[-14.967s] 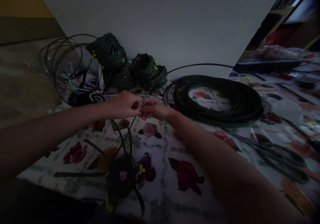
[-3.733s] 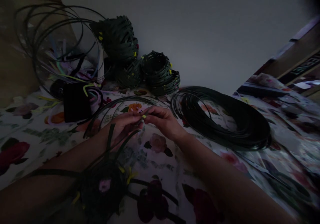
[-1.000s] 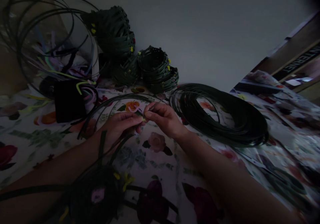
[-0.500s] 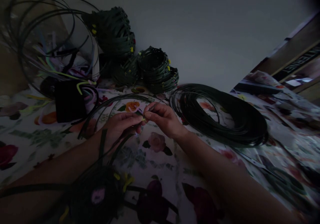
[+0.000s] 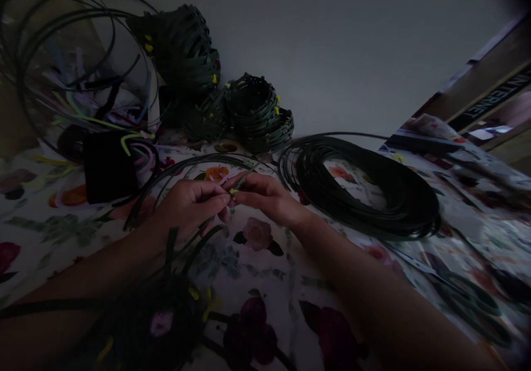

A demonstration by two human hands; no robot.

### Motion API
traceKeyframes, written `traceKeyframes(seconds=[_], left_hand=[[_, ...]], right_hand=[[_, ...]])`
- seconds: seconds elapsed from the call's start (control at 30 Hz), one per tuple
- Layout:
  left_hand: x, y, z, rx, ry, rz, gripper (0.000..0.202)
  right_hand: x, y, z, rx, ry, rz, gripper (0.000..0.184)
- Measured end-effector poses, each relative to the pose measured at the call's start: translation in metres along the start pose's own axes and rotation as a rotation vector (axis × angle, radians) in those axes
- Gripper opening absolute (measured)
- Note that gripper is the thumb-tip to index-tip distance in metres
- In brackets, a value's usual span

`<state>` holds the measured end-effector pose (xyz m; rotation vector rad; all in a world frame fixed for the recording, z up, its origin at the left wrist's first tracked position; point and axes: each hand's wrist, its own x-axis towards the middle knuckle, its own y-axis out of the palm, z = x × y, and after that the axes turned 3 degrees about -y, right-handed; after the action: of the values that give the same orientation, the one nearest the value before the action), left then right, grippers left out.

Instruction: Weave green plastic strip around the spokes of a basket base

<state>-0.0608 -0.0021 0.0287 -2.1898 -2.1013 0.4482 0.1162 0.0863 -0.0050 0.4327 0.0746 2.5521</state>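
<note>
My left hand and my right hand meet over the flowered tablecloth, fingertips pinched together. Between them is a small yellow knotted piece, mostly covered by the fingers. A thin dark green strip rises past my right fingers. Below my left forearm lies a partly woven dark green basket with loose strip ends, yellow bits and a pale pink patch at its middle.
Several woven green baskets stand against the wall. A large coil of green strip lies right of my hands, scissors beyond it. At left are a black box-like thing and tangled coloured strips under looped strip.
My right fingers have shifted from a raised pinch to lying flatter against the yellow piece. Both hands sit slightly further left in view, and the camera has turned a little.
</note>
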Motion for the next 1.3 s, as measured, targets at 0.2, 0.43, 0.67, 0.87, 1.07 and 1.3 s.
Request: traceKeyframes(seconds=[0.2, 0.43, 0.67, 0.87, 1.07, 1.3], left_hand=[[-0.001, 0.002, 0.002, -0.004, 0.000, -0.019, 0.024], [-0.002, 0.004, 0.002, -0.071, -0.004, -0.027, 0.025], [-0.001, 0.007, 0.006, -0.149, 0.014, -0.029, 0.021], [-0.003, 0.010, 0.005, -0.169, 0.025, -0.052, 0.021], [-0.004, 0.004, 0.003, -0.083, 0.103, 0.010, 0.024], [-0.003, 0.004, 0.008, -0.107, 0.136, 0.049, 0.019]], right_hand=[[-0.001, -0.004, -0.002, -0.020, 0.026, -0.026, 0.018], [-0.001, -0.003, 0.000, -0.052, 0.062, -0.034, 0.022], [0.001, 0.000, -0.005, -0.022, 0.002, -0.091, 0.023], [0.001, 0.009, 0.000, -0.045, -0.009, -0.147, 0.021], [0.000, 0.014, 0.002, 0.352, 0.230, -0.164, 0.017], [0.000, 0.013, 0.004, 0.606, 0.421, -0.166, 0.015]])
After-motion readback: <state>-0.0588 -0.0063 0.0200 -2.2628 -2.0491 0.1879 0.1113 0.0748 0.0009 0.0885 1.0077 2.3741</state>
